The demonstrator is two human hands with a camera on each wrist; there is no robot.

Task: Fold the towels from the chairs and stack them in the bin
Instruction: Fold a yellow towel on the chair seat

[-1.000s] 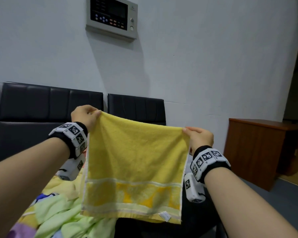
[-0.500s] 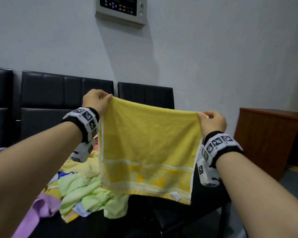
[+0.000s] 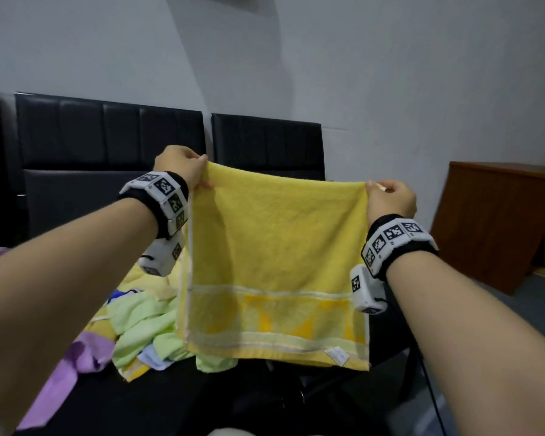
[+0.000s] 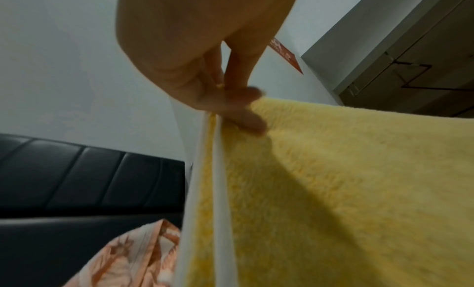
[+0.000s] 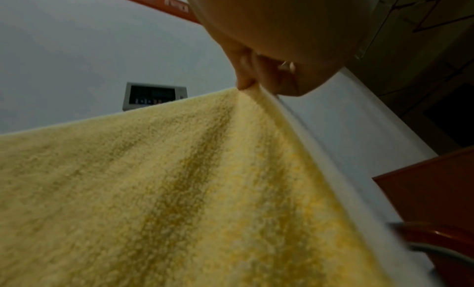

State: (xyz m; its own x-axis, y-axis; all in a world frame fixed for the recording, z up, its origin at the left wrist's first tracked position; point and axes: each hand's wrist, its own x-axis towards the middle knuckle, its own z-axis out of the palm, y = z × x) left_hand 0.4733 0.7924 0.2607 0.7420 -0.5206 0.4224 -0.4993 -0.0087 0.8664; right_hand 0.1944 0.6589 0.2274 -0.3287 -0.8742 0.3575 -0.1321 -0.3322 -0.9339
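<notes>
A yellow towel (image 3: 274,247) with a white-and-yellow patterned band hangs doubled over in the air in front of me, its fold along the top. My left hand (image 3: 186,166) pinches its upper left corner, and the left wrist view shows the fingers (image 4: 246,117) clamped on the two white-edged layers of the yellow towel (image 4: 346,190). At the upper right corner my right hand (image 3: 387,196) pinches the fold, seen close in the right wrist view (image 5: 246,84) above the yellow towel (image 5: 153,190). A heap of green, purple and yellow towels (image 3: 132,328) lies on the black chair seat (image 3: 177,401) below.
Black padded chair backs (image 3: 107,143) line the grey wall behind. A brown wooden cabinet (image 3: 497,225) stands at the right. A peach-patterned cloth (image 4: 133,257) shows in the left wrist view. No bin is in view.
The view has tilted down, so the wall panel has left the frame and more of the towel heap shows. Both hands keep the same pinch on the stretched towel.
</notes>
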